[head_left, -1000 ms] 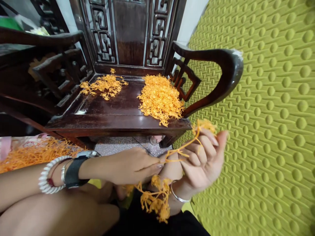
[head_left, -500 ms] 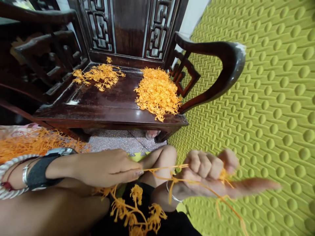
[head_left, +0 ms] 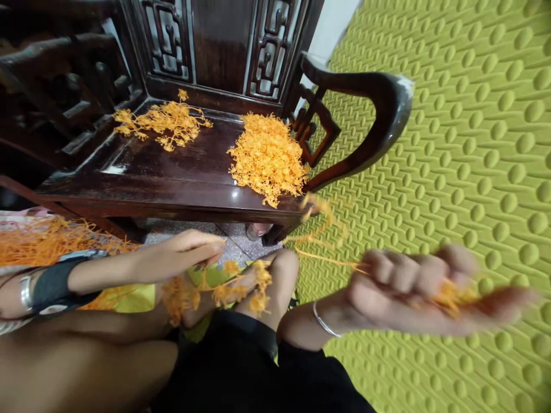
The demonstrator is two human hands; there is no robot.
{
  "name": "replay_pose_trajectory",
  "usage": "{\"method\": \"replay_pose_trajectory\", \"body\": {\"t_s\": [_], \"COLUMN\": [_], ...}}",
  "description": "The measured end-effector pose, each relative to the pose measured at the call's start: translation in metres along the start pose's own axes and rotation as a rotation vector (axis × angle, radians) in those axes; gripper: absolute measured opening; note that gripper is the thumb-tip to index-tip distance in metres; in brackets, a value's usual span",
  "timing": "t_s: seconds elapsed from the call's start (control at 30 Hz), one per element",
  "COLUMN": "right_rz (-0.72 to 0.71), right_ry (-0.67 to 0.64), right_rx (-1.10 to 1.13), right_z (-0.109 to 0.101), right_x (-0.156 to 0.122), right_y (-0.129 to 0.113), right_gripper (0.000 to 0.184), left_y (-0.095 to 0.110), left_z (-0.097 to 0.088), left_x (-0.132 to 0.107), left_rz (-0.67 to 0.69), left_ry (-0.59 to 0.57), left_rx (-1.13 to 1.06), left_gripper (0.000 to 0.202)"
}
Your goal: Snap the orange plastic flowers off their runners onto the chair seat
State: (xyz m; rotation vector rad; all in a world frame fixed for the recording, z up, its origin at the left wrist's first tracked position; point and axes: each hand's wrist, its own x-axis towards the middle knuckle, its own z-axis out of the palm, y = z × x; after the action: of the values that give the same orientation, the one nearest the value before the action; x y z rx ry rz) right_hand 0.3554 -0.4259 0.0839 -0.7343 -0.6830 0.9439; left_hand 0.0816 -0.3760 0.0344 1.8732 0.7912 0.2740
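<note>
R hand (head_left: 411,289) gripping strands (head_left: 327,259), farther from L hand (head_left: 181,256).

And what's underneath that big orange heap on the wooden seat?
The heap of orange strands sits on the dark polished seat of a carved wooden armchair; wood shows around its edges, but whatever lies directly beneath is covered.

Chair seat (head_left: 142,183): dark lacquered wood, high gloss, smooth, catching light. Curved armrest (head_left: 379,97): same polished wood, pale worn patch at tip. Mat (head_left: 473,172): green foam, matt, embossed with raised dimples. Orange strands (head_left: 267,160): dry-looking, matt, rough, fibrous. Bangle (head_left: 325,324): thin, smooth, shiny metal. Wristband (head_left: 47,292): matt black fabric. Shorts (head_left: 241,367): matt black cloth.
</note>
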Motion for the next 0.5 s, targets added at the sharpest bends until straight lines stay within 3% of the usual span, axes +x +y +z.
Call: {"method": "replay_pose_trajectory", "body": {"t_s": [0.07,0.17,0.27,0.4,0.5], "right_rz": [-0.133,-0.003,0.047,0.059,0.152], "right_ry": [-0.082,-0.148,-0.133,-0.126,-0.207], "right_rx": [0.14,0.25,0.361,0.441,0.436], "right_z": [0.007,0.012,0.008,0.011,0.02], "right_x": [0.0,0.003,0.007,0.009,0.007], "right_y": [0.02,0.041,0.049,0.052,0.056], "right_gripper": [0.046,0.044,0.038,0.034,0.036], "left_y": [0.011,0.015,0.013,0.015,0.022], "left_z": [-0.002,-0.008,-0.014,-0.016,-0.014], "left_x": [0.007,0.018,0.026,0.033,0.039], "left_rz": [0.022,0.038,0.091,0.165,0.148], "left_ry": [0.079,0.173,0.227,0.193,0.151], "left_rx": [-0.077,-0.177,-0.25,-0.238,-0.235], "left_gripper": [0.038,0.038,0.039,0.023,0.027]}}
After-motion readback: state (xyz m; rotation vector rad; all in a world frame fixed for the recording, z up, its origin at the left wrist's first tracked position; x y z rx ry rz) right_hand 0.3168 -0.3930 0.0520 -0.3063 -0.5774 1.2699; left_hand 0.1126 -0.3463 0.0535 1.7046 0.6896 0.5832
